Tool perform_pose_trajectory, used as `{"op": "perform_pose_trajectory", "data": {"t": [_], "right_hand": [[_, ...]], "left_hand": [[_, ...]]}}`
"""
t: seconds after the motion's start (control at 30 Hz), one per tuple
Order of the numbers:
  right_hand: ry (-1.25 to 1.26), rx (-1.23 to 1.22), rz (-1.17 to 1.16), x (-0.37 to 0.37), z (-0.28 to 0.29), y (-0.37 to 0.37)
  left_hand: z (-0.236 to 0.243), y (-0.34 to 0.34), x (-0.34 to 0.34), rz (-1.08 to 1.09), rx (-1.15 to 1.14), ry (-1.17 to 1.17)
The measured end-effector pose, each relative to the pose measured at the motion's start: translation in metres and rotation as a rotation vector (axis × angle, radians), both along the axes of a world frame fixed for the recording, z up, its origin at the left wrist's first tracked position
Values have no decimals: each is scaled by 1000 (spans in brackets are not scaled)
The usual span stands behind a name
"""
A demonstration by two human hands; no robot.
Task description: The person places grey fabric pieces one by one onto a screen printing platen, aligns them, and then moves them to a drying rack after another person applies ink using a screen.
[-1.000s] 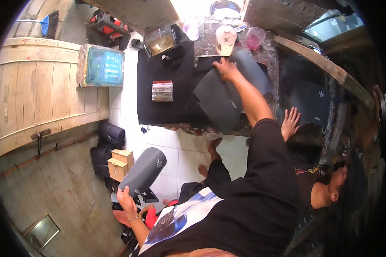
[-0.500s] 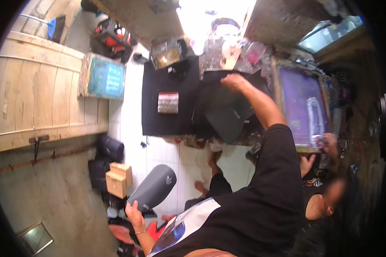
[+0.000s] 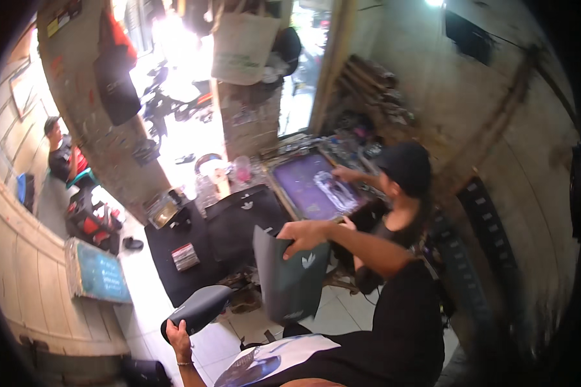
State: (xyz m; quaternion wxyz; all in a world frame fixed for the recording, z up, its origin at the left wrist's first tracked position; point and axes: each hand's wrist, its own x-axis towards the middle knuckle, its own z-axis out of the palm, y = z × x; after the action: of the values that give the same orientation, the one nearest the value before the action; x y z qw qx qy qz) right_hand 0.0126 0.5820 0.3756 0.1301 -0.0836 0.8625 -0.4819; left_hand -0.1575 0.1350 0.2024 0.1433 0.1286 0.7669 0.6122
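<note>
My left hand is closed on the edge of a dark grey flexible sheet, which curls over on itself. In my right hand is another dark sheet, pinched at its top edge. It hangs bent in front of the table and bears a white leaf-shaped print. Beyond it a black sheet with a similar white print lies on the black-covered table. A small wrapped stack sits on the table's left part.
Right of the table, a person in a black cap works at a purple screen-printing frame. A blue-faced frame leans at the left. Cups and a tray stand along the table's back. Another person sits far left.
My right hand has lifted a dark sheet off the table and brought it nearer to me. My left hand still holds its sheet, now more curled. The view has tilted up and turned.
</note>
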Motion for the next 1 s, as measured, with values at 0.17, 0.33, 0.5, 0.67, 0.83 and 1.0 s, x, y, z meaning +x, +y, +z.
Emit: {"op": "perform_pose_trajectory", "data": {"t": [0.17, 0.33, 0.5, 0.67, 0.83, 1.0], "right_hand": [[53, -23, -859, 221, 11, -127], [315, 29, -1426, 368, 40, -270], [479, 13, -2121, 506, 76, -399], [254, 643, -2265, 659, 79, -474], [-39, 687, -2268, 813, 87, -531], [-198, 788, -2265, 955, 77, -571]], "left_hand": [[7, 36, 20, -451, -17, 255], [-14, 73, 108, -714, -136, 232], [38, 136, 276, -1227, -391, 478], [-8, 184, 423, -1302, -65, 675], [40, 196, 622, -1385, 149, 607], [65, 231, 768, -1458, 184, 629]]}}
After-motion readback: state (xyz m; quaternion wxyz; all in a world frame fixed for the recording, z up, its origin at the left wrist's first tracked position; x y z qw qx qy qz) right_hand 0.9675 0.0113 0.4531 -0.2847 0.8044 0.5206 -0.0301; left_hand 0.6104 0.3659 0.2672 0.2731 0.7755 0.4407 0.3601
